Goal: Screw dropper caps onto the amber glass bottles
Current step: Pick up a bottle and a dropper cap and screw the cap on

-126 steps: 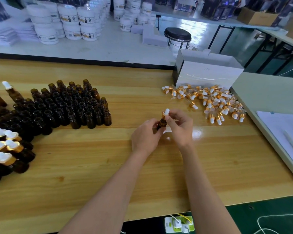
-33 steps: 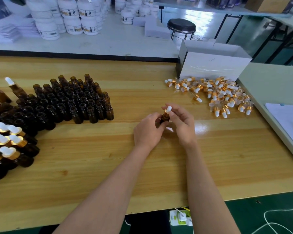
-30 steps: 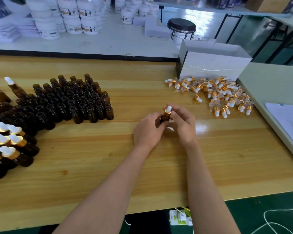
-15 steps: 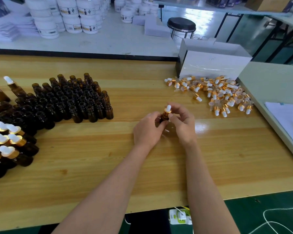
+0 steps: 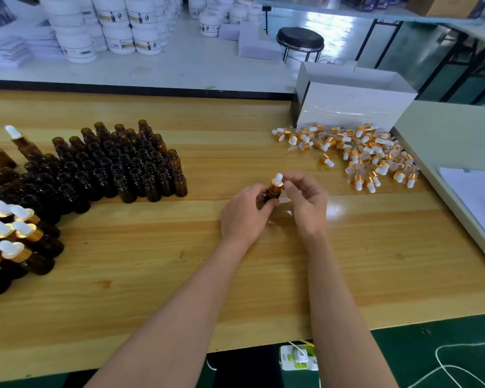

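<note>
Centre of wooden worktop (image 5: 235, 275): left hand (image 5: 244, 214) grips an amber glass bottle (image 5: 272, 194) upright, fingers wrapped round its body. Right hand (image 5: 305, 203) has thumb and forefinger curled in, pinching the gold collar of the dropper cap (image 5: 277, 182) seated on the bottle's neck, white rubber bulb pointing up. Left of the hands, a tight block of uncapped amber bottles (image 5: 118, 169) standing upright; nearer left edge, capped bottles (image 5: 14, 236) with white bulbs and gold collars. Right of the hands, a loose heap of dropper caps (image 5: 356, 155) lying on their sides, just in front of a white carton (image 5: 353, 107) with a faint mark on its face, unreadable. Behind, white jars (image 5: 118, 32) with gold-and-dark labels, print too small to read.
</note>
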